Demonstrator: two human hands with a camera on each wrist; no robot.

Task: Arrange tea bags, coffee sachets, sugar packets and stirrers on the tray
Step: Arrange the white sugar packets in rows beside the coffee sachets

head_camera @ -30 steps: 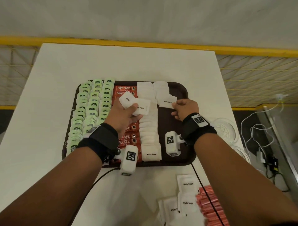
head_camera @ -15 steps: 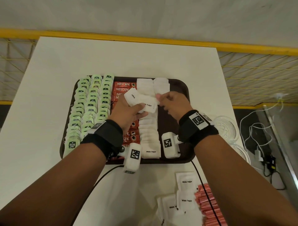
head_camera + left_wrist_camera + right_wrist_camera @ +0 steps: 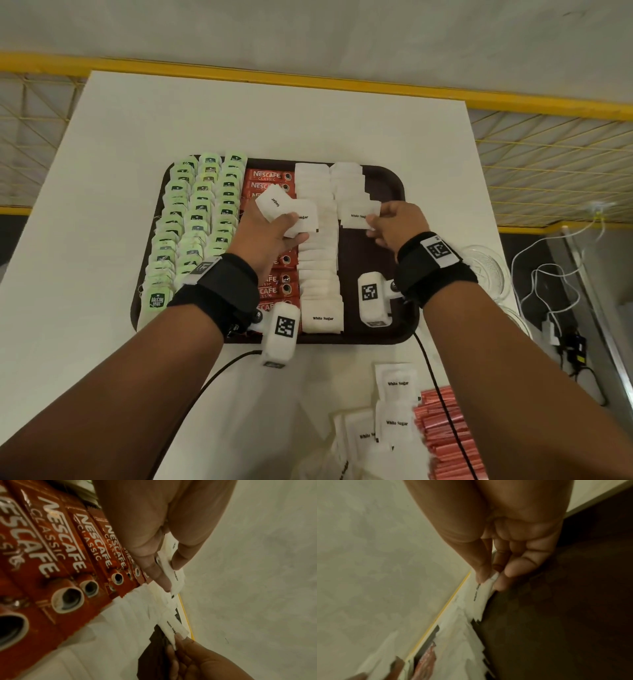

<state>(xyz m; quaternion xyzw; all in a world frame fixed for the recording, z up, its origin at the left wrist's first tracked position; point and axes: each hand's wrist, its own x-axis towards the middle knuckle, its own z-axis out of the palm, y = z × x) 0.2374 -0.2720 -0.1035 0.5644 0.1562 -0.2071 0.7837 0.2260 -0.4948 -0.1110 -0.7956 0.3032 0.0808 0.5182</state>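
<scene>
Now your right hand [image 3: 397, 226] pinches one white sugar packet [image 3: 358, 214] over the tray's [image 3: 394, 185] second sugar column. Just left of it, your left hand [image 3: 270, 236] grips several more sugar packets [image 3: 287, 209] above the Nescafe sachets [image 3: 269, 176].

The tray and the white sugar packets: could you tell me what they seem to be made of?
Tray: probably moulded plastic, dark brown and matte, with a rounded raised rim. White sugar packets: likely paper, matte, printed black, slightly creased.
</scene>
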